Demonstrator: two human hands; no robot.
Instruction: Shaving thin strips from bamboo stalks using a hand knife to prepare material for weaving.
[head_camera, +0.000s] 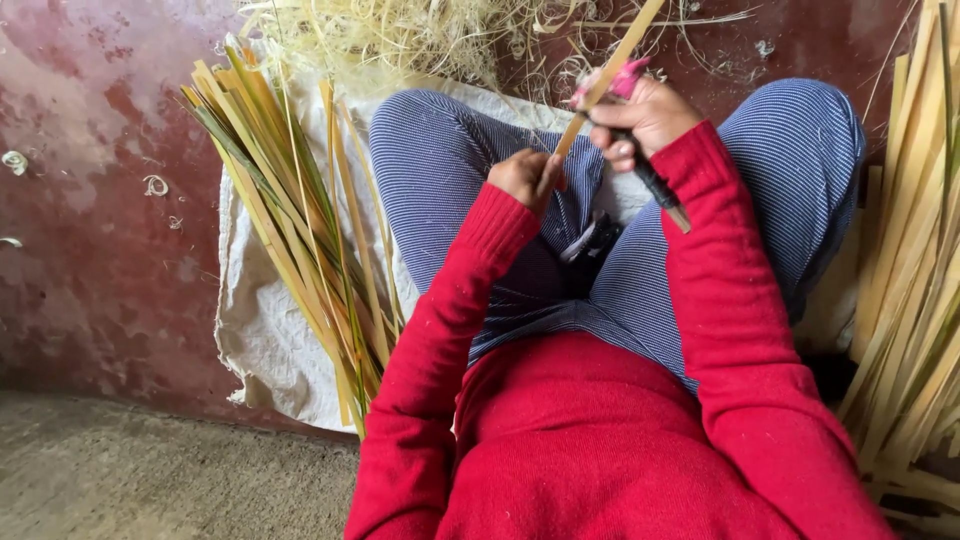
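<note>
A: What is each hand doing?

B: The left hand (522, 177) is clenched around the lower end of a bamboo strip (603, 85), which slants up and away past the right hand (640, 118). The right hand is closed around a dark-handled tool (655, 186), probably a knife; the blade end is hidden behind the fingers, so I can't be sure. The handle sticks out below the wrist.

A: And where is the strip?

B: Over the lap, between the two knees in striped blue trousers (440, 170), with its top reaching toward the pile of pale shavings (400, 35).

A: What lies about?

B: A bundle of split strips (300, 230) rests on a white cloth (262, 330) to the left, and another stack of strips (915, 270) stands on the right. The floor (90, 200) is worn red.
</note>
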